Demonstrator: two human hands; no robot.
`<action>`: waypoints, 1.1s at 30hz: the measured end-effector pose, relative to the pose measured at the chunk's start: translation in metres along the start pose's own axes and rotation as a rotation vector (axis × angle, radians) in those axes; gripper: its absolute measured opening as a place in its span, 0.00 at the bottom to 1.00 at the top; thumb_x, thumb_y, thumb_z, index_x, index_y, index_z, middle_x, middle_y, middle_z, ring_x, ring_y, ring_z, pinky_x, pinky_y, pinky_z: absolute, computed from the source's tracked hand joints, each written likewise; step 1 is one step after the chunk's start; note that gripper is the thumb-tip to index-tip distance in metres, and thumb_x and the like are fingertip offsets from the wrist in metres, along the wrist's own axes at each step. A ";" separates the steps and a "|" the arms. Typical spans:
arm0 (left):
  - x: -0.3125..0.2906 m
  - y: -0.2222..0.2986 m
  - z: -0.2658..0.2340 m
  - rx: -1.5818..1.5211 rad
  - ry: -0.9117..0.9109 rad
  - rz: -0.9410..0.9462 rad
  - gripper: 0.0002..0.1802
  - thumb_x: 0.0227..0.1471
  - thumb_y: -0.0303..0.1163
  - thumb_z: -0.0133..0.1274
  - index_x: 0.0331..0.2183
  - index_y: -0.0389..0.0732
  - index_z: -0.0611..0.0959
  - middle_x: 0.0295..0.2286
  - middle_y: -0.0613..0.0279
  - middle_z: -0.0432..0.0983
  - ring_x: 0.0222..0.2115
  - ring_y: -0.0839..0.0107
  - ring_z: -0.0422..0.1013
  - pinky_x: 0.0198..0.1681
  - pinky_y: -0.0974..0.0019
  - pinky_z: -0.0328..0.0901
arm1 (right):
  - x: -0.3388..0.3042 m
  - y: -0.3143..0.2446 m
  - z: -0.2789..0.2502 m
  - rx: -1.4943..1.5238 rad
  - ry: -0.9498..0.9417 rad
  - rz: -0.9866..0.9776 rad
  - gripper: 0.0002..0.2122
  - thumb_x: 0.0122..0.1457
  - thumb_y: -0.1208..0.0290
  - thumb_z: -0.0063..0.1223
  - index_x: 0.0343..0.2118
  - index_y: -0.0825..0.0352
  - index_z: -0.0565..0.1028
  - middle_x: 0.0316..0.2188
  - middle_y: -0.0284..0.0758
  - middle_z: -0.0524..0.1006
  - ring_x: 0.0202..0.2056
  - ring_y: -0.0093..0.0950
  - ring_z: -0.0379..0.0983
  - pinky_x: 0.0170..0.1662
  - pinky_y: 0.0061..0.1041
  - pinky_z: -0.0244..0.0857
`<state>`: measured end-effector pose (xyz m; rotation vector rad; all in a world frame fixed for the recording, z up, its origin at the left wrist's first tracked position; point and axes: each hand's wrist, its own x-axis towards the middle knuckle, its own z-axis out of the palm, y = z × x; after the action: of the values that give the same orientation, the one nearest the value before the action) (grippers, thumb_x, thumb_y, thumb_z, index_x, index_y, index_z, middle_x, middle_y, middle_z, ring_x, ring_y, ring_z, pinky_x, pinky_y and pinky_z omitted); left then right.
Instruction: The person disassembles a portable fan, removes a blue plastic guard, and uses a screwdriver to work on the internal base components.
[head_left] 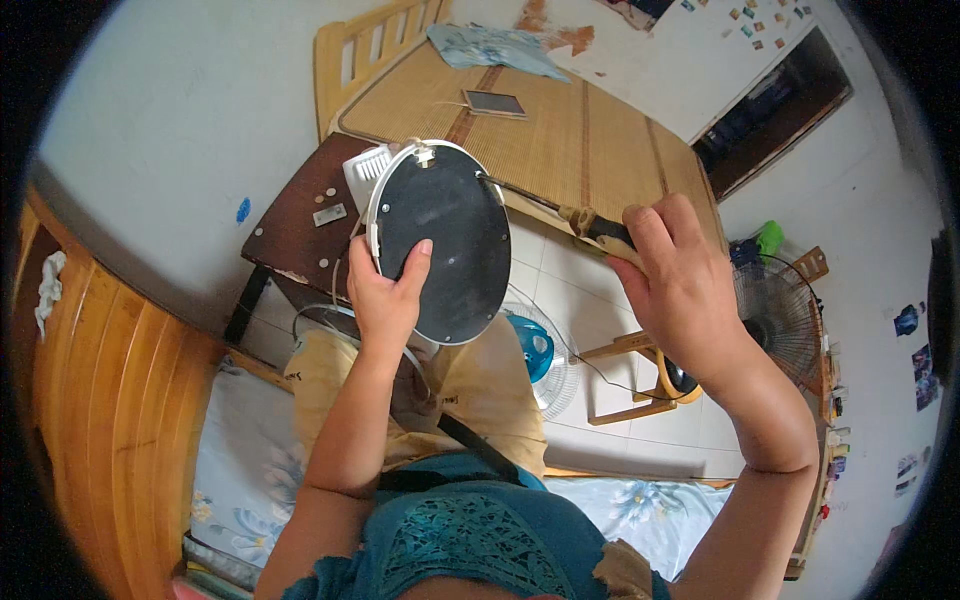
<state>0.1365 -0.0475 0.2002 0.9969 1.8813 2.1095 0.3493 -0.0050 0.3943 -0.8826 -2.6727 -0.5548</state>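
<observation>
My left hand [385,305] grips a round base [455,270] by its left edge, thumb across the black underside. The base has a white rim and several small screws around its edge. In my right hand [685,275] is a screwdriver [585,222] with a dark and tan handle, fingers closed round it. Its long thin shaft points left, and the tip meets the base at a screw spot near the upper right edge. Behind the base shows a white slotted plastic part [362,170]; whether it joins the base is hidden.
A brown table [290,215] at left bears a small grey piece [329,214] and several coins. Beyond lies a mat-covered bed [590,130] with a tablet [494,103]. On the floor are a blue-centred fan [530,348] and a wooden stool [630,375]; another fan [775,320] stands right.
</observation>
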 end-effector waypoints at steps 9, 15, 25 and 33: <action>-0.001 -0.007 0.004 -0.034 0.011 0.015 0.17 0.45 0.34 0.61 0.34 0.36 0.75 0.30 0.61 0.75 0.29 0.74 0.70 0.35 0.69 0.64 | -0.013 0.007 0.021 0.060 0.017 0.037 0.13 0.50 0.68 0.56 0.36 0.67 0.70 0.29 0.40 0.70 0.27 0.41 0.71 0.26 0.37 0.65; -0.001 -0.004 0.002 -0.041 -0.013 -0.062 0.24 0.41 0.36 0.63 0.38 0.34 0.74 0.33 0.54 0.75 0.33 0.64 0.72 0.40 0.64 0.64 | -0.025 0.016 0.042 0.359 0.035 0.252 0.13 0.52 0.65 0.57 0.35 0.68 0.70 0.23 0.42 0.72 0.24 0.42 0.71 0.25 0.35 0.64; 0.005 0.000 0.010 -0.037 -0.017 -0.073 0.23 0.42 0.35 0.63 0.38 0.34 0.74 0.32 0.54 0.76 0.33 0.64 0.72 0.39 0.64 0.65 | 0.059 -0.032 0.120 0.673 0.453 0.260 0.09 0.46 0.70 0.60 0.26 0.69 0.73 0.23 0.42 0.69 0.26 0.43 0.68 0.28 0.36 0.62; 0.005 0.007 0.012 0.014 -0.034 -0.084 0.24 0.41 0.37 0.63 0.37 0.34 0.73 0.32 0.51 0.75 0.33 0.60 0.73 0.38 0.62 0.65 | 0.079 -0.035 0.139 0.580 0.434 0.357 0.09 0.47 0.68 0.60 0.25 0.67 0.73 0.25 0.41 0.70 0.27 0.44 0.69 0.29 0.40 0.63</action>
<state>0.1412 -0.0366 0.2083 0.9330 1.8907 2.0228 0.2474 0.0701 0.2899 -0.8991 -2.0397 0.1084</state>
